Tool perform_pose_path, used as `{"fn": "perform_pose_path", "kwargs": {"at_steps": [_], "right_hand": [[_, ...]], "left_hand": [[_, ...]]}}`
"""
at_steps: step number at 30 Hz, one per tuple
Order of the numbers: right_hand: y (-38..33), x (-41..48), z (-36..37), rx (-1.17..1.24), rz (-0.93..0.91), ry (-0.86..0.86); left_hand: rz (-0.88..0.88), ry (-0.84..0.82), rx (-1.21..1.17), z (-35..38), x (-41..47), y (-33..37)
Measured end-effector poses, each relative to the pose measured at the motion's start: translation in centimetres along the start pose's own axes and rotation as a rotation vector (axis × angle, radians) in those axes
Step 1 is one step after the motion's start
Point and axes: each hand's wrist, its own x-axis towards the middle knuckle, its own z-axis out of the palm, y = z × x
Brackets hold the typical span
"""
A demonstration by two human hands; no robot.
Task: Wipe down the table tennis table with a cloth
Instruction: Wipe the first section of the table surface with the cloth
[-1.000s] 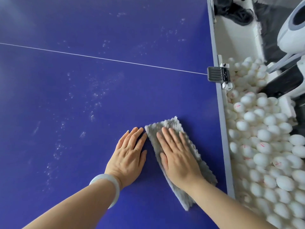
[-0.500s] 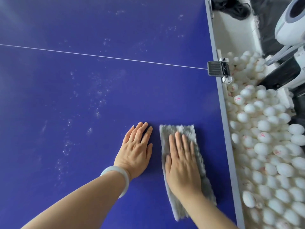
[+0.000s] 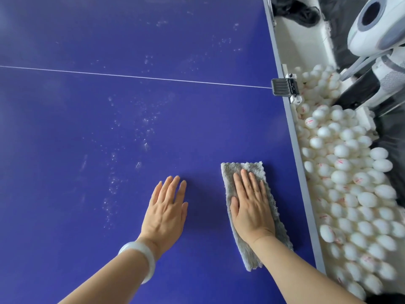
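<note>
Since half a second ago, the gap between the two hands is widening: the left hand [image 3: 167, 210] is sliding away from the cloth [image 3: 237, 170], and the cloth is edging a little toward the side of the table where the black clamp [image 3: 284, 87] is fixed.

I am watching the right hand [image 3: 252, 207] pressing flat on the grey cloth, fingers straight and close together, not curled round it. The cloth is lying as a long folded strip on the blue table [image 3: 87, 216], below and slightly left of the clamp in my view, its long side running almost parallel to the grey table edge [image 3: 300, 163] that carries the clamp. It is sitting near that edge but not reaching it.

The left hand is resting palm down on the bare blue surface, further left of the clamp than the cloth, fingers straight and holding nothing. A pale bracelet [image 3: 140, 257] is circling its wrist. The hands are lying well apart, with blue table showing between them.

A thin white line [image 3: 131, 76] is running leftward from the clamp across the surface. Pale dusty specks [image 3: 144, 132] are showing below that line, well left of the clamp. Just right of the clamp, a heap of white balls [image 3: 350, 194] is filling the space off the table edge. Up and right of the clamp a white machine [image 3: 372, 25] is showing.
</note>
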Motion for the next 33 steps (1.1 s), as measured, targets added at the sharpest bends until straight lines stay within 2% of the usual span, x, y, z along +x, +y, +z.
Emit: {"fn": "perform_pose_path", "kwargs": {"at_steps": [2, 6, 7, 9, 11, 13, 14, 17, 18, 19, 20, 22, 24, 25, 27, 29, 31, 32, 33], "right_hand": [[0.0, 0.0, -0.1, -0.022, -0.001, -0.018], [-3.9, -2.2, 0.4, 0.033, 0.221, 0.028], [-5.7, -3.6, 0.8, 0.039, 0.211, 0.031], [-7.8, -6.8, 1.8, 0.011, 0.013, 0.014], [-6.3, -7.1, 1.6, 0.001, -0.202, -0.013], [-3.3, -4.1, 0.9, -0.026, -0.258, -0.012], [-2.2, -2.1, 0.4, -0.052, -0.188, -0.012], [-2.3, 2.9, -0.2, -0.001, 0.257, 0.021], [-4.0, 3.1, -0.2, 0.046, 0.338, 0.038], [-6.1, 2.3, 0.3, 0.050, 0.329, 0.054], [-8.2, 0.3, 1.1, 0.050, 0.238, 0.089], [-10.5, -5.0, 2.5, 0.019, -0.073, 0.078], [-8.6, -7.3, 2.2, 0.026, -0.306, 0.005], [-6.7, -6.6, 1.9, 0.021, -0.347, -0.003], [-2.6, -3.7, 1.2, -0.032, -0.213, 0.039], [-0.1, -0.2, 0.1, -0.035, 0.152, 0.074], [-1.9, 1.5, -0.1, 0.060, 0.454, 0.108], [-4.1, 1.0, 0.3, 0.076, 0.495, 0.124], [-6.5, -0.4, 1.1, 0.066, 0.440, 0.161]], "left_hand": [[-0.001, -0.018, 0.008, 0.4, -1.8, -1.1], [-0.011, -0.004, -0.012, 1.1, -2.3, -1.5], [-0.019, 0.000, -0.025, 1.1, -2.2, -1.5], [-0.018, -0.008, -0.034, 1.1, -2.4, -1.5], [-0.019, -0.016, -0.025, 1.1, -2.4, -1.6], [-0.025, -0.032, -0.015, 1.2, -2.3, -1.7], [-0.026, -0.036, -0.008, 1.3, -2.3, -1.7], [-0.029, -0.038, 0.002, 1.5, -2.4, -1.8], [-0.030, -0.040, 0.002, 1.5, -2.4, -1.8], [-0.026, -0.040, 0.000, 1.5, -2.4, -1.8], [-0.020, -0.039, -0.004, 1.5, -2.5, -1.8], [-0.012, -0.034, -0.024, 1.4, -2.4, -1.8], [-0.011, -0.031, -0.035, 1.3, -2.3, -1.8], [-0.010, -0.031, -0.029, 1.3, -2.3, -1.8], [-0.008, -0.030, -0.010, 1.3, -2.4, -1.8], [-0.005, -0.019, 0.004, 1.3, -2.4, -1.8], [-0.005, -0.014, 0.003, 1.4, -2.3, -1.8], [-0.003, -0.016, 0.001, 1.3, -2.3, -1.8], [0.000, -0.014, -0.003, 1.3, -2.4, -1.8]]}}
